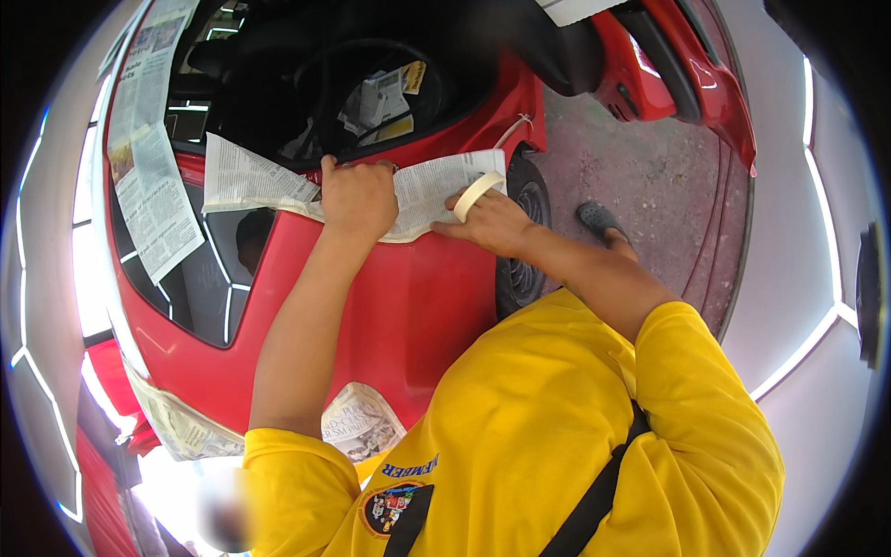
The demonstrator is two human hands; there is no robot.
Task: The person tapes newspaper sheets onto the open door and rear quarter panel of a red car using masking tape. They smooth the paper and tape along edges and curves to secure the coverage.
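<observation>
A strip of newspaper (436, 190) lies along the edge of the red car's opening, with pale tape along its lower side. My left hand (360, 197) is closed over the paper at that edge, its fingertips hidden behind the rim. Farther right, my right hand (494, 223) grips a roll of masking tape (477, 197), the ring upright at the fingers. That hand touches the strip's right part. Beneath the paper runs the smooth red body panel (390, 288) of the car.
Newspaper (153, 167) covers part of the glass at left; more paper (362, 422) hangs low on the body. Loose papers (380, 102) lie inside the dark cabin. At right are a wheel (527, 232), an open red door (668, 74) and a foot in a clog (601, 221).
</observation>
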